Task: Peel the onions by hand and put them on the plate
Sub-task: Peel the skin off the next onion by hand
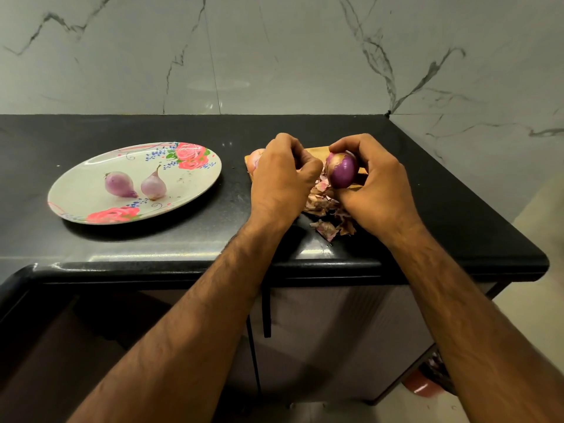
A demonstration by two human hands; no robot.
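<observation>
My right hand (pixel 377 184) grips a purple onion (pixel 343 170), partly peeled with a pale patch at its top, above a wooden board (pixel 317 151). My left hand (pixel 282 178) is just left of it with its fingers curled; whether they pinch a bit of skin is hidden. Another unpeeled onion (pixel 254 160) peeks out behind the left hand. Two peeled pale purple onions (pixel 119 184) (pixel 154 186) lie on the white floral plate (pixel 195 178) at the left.
Loose dry onion skins (pixel 328 213) are piled on the black counter (pixel 213 239) below my hands. The counter's front edge runs just behind my forearms, its right corner is rounded. A marble wall stands behind and at the right.
</observation>
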